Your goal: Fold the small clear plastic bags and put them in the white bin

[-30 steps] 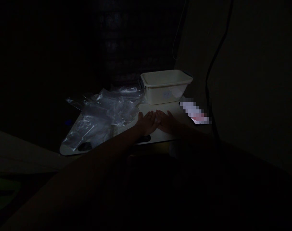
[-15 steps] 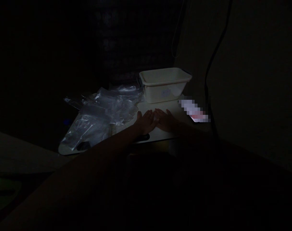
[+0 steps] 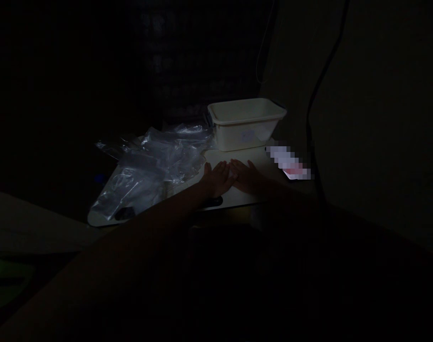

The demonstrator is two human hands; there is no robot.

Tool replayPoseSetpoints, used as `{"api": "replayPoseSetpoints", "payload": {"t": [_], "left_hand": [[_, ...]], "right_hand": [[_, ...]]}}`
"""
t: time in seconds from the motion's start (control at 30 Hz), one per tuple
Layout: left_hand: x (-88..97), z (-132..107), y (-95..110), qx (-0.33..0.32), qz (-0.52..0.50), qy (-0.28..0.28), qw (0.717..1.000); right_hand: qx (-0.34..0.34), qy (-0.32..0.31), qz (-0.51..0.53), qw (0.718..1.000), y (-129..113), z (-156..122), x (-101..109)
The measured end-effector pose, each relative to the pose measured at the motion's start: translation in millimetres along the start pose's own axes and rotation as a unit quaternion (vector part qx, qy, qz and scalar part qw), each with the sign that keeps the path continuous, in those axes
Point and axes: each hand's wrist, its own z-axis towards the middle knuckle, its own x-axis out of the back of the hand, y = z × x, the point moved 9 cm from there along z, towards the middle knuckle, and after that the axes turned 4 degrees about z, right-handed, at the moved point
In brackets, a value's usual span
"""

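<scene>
My left hand [image 3: 215, 180] lies flat, palm down, near the front edge of a small white tabletop [image 3: 234, 202], its fingers stretched out and thumb apart. My right hand [image 3: 247, 175] rests flat beside it, and the fingertips of both meet. Neither hand visibly holds anything; whatever is under the palms is hidden. Just left of my left hand, crumpled clear plastic bags [image 3: 180, 152] are spread in a loose heap. Behind my hands stands a cream plastic tub [image 3: 243, 135] with a wide rim. The scene is very dark.
A lit phone [image 3: 289, 164], its screen blurred out, lies at the tabletop's right side. A dark cable [image 3: 311, 107] hangs down along the right wall. Dark oval cut-outs break the table's front edge. Something green [image 3: 9, 282] shows faintly at lower left.
The view has shifted very slightly. Both hands stay flat in the same place, and the bags, tub and phone have not moved.
</scene>
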Motion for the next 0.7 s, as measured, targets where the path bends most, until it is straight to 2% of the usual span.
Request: {"api": "replayPoseSetpoints", "payload": {"t": [0.7], "left_hand": [[-1.7, 0.2, -0.8, 0.004, -0.005, -0.008, 1.0]], "right_hand": [[0.0, 0.005, 0.004, 1.0, 0.6, 0.9, -1.2]]}}
